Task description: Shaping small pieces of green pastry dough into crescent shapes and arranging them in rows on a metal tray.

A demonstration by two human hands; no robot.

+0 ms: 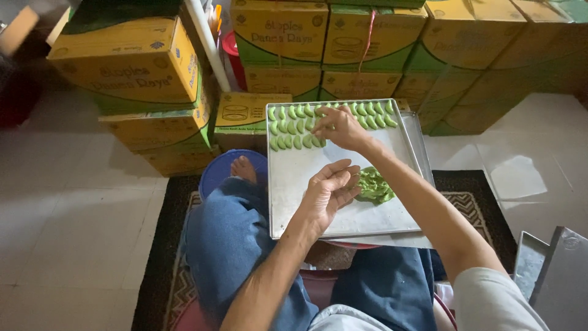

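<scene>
Dough (373, 185) sits mid-frame on the tray (294, 196), partly hidden by the half-curled, empty left hand (329, 191). Right hand (339, 127) pinches among green pieces (294, 127) at upper centre; its grip is unclear. Yellow boxes (131, 61) cross the top; a rug (471, 202) covers tiled floor (79, 227).

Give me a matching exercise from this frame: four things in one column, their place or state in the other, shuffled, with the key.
Things:
1. right hand
2. left hand
3. green dough lump
4. bare foot

Places or states:
A. loose heap on the near half of the metal tray
B. on the blue tub, left of the tray
C. at the rows of green pieces on the tray's far end
D. fingers curled, right beside the heap

Pairs: 1-C, 2-D, 3-A, 4-B
</scene>
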